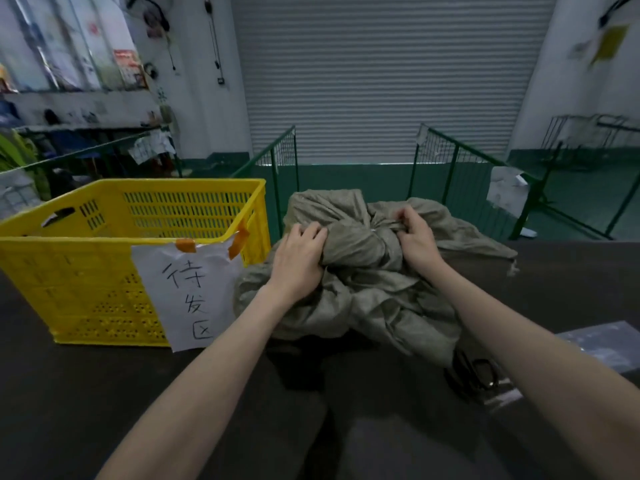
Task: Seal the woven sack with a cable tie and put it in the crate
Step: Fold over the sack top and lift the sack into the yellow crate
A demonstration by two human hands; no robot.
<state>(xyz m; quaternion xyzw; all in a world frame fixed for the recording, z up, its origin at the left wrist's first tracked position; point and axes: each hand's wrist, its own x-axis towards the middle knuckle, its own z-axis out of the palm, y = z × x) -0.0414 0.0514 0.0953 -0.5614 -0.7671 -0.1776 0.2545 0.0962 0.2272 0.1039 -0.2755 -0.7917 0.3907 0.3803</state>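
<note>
Behind everything a grey ribbed roller shutter [384, 77] fills the far wall, with green wire-mesh fencing [277, 157] in front of it and a dark, matte worktop [69, 375] running across the foreground. Both bare forearms reach forward from the lower edge and converge on the woven sack [360, 292], a crumpled olive-grey bundle of coarse, finely ribbed cloth lying on the worktop under and between the hands. The left hand [298, 258] lies palm down, fingers curled and digging into a fold on the sack's left side, clenched on the fabric. The right hand [417, 237] is bent at the wrist, its fingers pinched on the gathered neck of the sack, where the cloth is bunched into tight radiating pleats; a small pale fleck shows at that neck, too small to tell as a cable tie. Just left of the left hand stands the yellow plastic crate [104, 271], rigid and slotted with rows of vents, touching or nearly touching the sack. A white paper sign [194, 299] with handwritten black characters is stuck to its near wall with orange tape [239, 240].
</note>
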